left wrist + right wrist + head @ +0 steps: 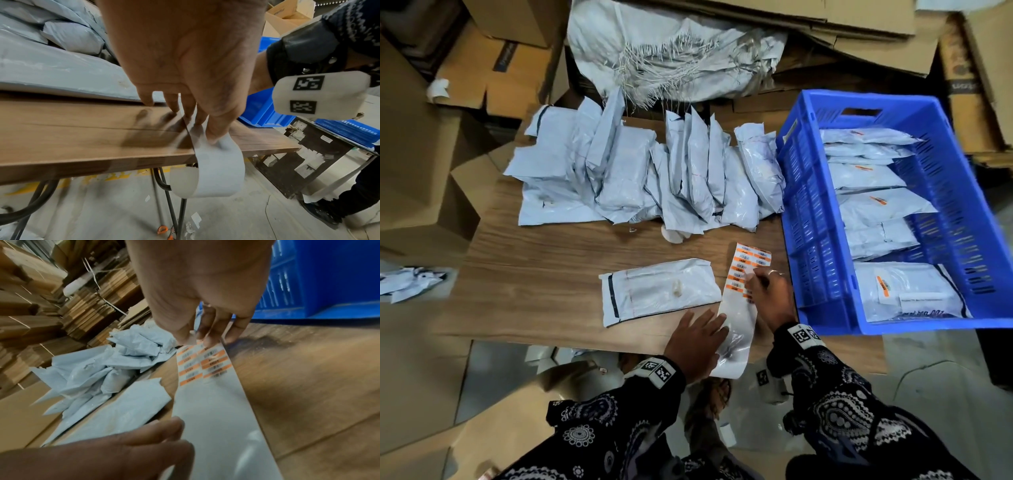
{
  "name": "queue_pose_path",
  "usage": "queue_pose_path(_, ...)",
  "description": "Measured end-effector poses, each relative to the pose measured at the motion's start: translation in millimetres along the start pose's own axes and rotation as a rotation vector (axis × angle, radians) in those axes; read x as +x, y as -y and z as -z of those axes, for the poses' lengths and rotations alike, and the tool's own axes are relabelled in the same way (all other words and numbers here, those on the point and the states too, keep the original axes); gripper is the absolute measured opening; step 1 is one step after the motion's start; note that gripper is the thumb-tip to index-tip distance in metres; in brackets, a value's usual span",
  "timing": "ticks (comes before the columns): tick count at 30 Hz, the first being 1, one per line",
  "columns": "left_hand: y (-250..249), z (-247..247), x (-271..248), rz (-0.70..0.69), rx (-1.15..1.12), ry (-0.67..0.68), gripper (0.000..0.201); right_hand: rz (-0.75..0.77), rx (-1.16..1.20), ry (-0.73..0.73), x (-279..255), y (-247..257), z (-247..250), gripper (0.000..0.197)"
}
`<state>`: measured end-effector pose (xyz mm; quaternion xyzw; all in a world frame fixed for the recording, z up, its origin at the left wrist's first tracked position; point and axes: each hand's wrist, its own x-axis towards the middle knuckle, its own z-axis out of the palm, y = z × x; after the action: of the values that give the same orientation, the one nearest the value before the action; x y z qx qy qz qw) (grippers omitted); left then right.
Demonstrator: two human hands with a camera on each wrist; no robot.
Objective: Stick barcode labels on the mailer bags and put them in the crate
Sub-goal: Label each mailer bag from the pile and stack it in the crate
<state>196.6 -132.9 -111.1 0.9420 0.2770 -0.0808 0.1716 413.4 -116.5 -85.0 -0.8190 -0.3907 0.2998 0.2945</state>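
A strip of backing paper (pixel 738 322) with orange-and-white barcode labels (pixel 748 262) lies on the wooden table (pixel 551 260), its bare end curling over the front edge (pixel 218 170). My left hand (pixel 698 337) lies flat with straight fingers and presses the strip's bare part down. My right hand (pixel 768 291) pinches a label (pixel 191 339) between thumb and fingers at the strip's printed part (pixel 203 365). One grey mailer bag (pixel 659 291) lies flat just left of the strip. The blue crate (pixel 822 212) at the right holds several labelled bags (pixel 907 291).
A heap of unlabelled grey mailer bags (pixel 647 174) fills the back of the table. A white woven sack (pixel 671 51) and cardboard boxes (pixel 465 68) surround it. A small crumpled paper scrap (pixel 674 234) lies mid-table. Bare table surface lies left of the single bag.
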Motion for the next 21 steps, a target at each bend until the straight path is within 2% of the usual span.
queue_pose_path(2, 6, 4, -6, -0.032, -0.022, -0.053, 0.061, 0.019, 0.064, -0.041, -3, 7, 3, 0.029)
queue_pose_path(5, 22, 17, -18, -0.053, -0.083, -0.195, 0.044, 0.035, 0.242, -0.008, -11, 21, 3, 0.006)
queue_pose_path(7, 37, 21, -30, -0.017, -0.141, -0.281, 0.038, 0.052, 0.360, 0.031, -16, 28, -2, 0.003)
queue_pose_path(10, 62, 23, -46, 0.081, -0.191, -0.342, 0.040, 0.040, 0.440, 0.129, -20, 35, -16, 0.004)
queue_pose_path(14, 90, 31, -59, 0.218, -0.186, -0.382, 0.042, -0.032, 0.507, 0.208, -30, 50, -39, 0.018)
queue_pose_path(17, 106, 32, -66, 0.308, -0.167, -0.369, 0.045, -0.099, 0.575, 0.259, -39, 68, -61, 0.008)
queue_pose_path(18, 110, 31, -68, 0.323, -0.163, -0.356, 0.046, -0.154, 0.636, 0.276, -41, 75, -69, 0.007)
queue_pose_path(21, 116, 32, -70, 0.305, -0.152, -0.335, 0.047, -0.292, 0.712, 0.240, -42, 82, -92, 0.022)
